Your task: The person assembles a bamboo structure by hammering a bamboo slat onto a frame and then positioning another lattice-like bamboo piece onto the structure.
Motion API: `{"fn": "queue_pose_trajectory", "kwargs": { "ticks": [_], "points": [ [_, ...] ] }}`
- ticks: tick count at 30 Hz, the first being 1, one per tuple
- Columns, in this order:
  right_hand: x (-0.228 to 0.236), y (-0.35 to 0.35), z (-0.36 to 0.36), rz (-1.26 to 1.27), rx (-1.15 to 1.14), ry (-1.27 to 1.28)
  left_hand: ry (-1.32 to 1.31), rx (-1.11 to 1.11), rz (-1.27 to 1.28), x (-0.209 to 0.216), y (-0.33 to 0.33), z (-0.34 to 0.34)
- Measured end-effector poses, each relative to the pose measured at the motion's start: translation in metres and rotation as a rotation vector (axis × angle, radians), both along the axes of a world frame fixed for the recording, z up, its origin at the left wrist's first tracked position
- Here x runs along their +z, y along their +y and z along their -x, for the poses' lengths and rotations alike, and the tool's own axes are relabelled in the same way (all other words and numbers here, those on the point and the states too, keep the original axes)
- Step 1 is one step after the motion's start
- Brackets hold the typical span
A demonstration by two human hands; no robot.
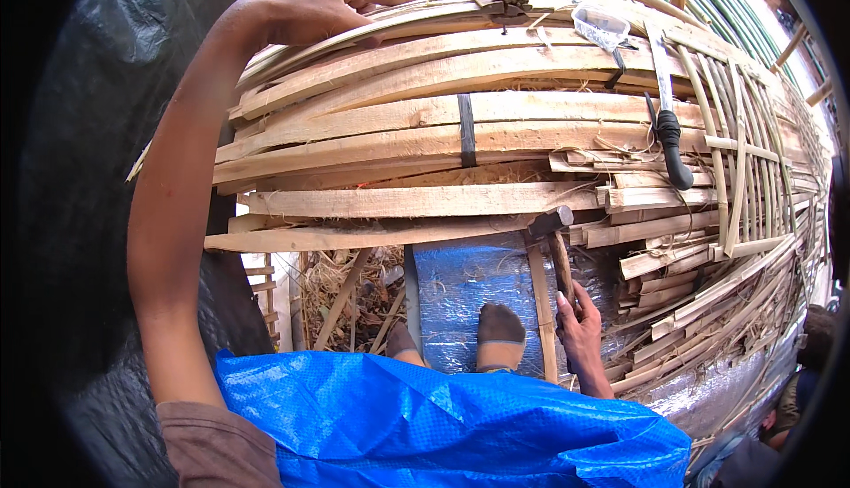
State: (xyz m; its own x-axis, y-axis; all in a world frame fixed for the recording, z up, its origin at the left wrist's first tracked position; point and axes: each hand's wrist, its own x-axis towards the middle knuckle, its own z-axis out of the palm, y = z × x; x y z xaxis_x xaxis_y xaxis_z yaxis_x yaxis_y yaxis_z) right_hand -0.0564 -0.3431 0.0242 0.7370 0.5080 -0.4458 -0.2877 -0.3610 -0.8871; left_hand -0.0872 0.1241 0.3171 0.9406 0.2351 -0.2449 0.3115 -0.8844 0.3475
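A hammer [560,253] with a dark metal head and wooden handle is in my right hand [582,333]. Its head rests against or just over the end of the nearest wooden plank [381,233]. My left hand [310,8] reaches to the far left side of the pile, fingers spread over thin wooden strips [416,19]. They touch the strips or hover close above them; I cannot tell which. A sickle-like blade with a black-wrapped, curved handle [670,138] lies across the planks to the right. A clear plastic tub [600,26] stands at the back.
A blue tarp [425,417] covers my lap. Split bamboo pieces [673,262] are stacked on the right beside a bamboo lattice [739,151]. Black sheeting [80,222] hangs on the left. My feet stand on shiny foil sheeting [456,280]. Parts of another person show at the lower right edge.
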Motion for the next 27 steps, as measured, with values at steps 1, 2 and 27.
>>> {"fn": "queue_pose_trajectory", "kwargs": {
  "ticks": [1,2,27],
  "points": [
    [0.007,0.001,0.0,0.031,0.0,0.004,-0.025,-0.04,0.048,-0.001,0.008,0.003],
    [0.007,0.003,0.0,0.025,0.0,0.008,-0.045,-0.029,0.067,0.005,0.003,0.007],
    [-0.001,-0.013,0.005,-0.168,-0.093,0.002,-1.185,-0.347,1.228,0.144,0.022,0.159]
  ]
}}
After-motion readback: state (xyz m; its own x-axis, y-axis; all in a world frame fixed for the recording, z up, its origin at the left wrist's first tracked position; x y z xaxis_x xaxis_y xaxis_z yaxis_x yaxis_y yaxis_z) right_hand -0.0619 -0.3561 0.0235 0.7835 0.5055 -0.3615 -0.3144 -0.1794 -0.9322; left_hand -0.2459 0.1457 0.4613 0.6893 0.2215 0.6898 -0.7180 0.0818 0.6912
